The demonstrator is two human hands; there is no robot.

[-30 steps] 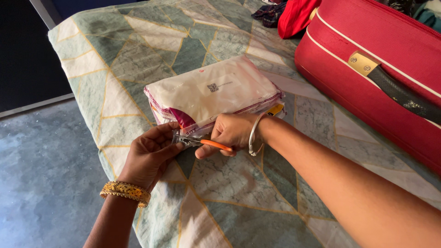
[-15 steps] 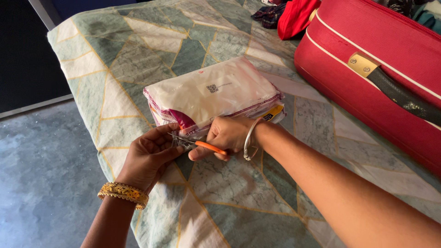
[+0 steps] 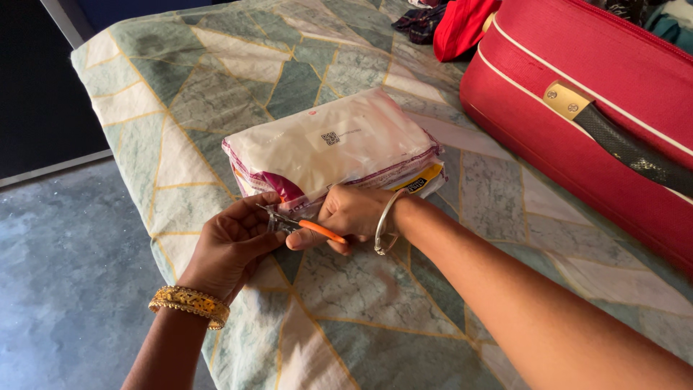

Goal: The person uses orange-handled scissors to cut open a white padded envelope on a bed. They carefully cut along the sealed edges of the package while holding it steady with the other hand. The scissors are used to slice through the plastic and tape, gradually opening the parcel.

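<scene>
- Left hand (image 3: pixel 232 242) low at centre-left, back of hand up, fingers curled, thumb and fingertips pinched together at upper right.
- Left wrist bent slightly, gold bangle (image 3: pixel 189 304) around it; left forearm running down to bottom edge, bare.
- Right hand (image 3: pixel 346 217) just right of left hand, nearly touching it, closed in a loose fist, knuckles up, thumb pointing left.
- Silver bangle (image 3: pixel 385 222) loose on right wrist.
- Right forearm bare, stretched long and straight from lower right corner toward centre, elbow out of view.
- Both hands meeting at fingertips, palms turned inward.
</scene>
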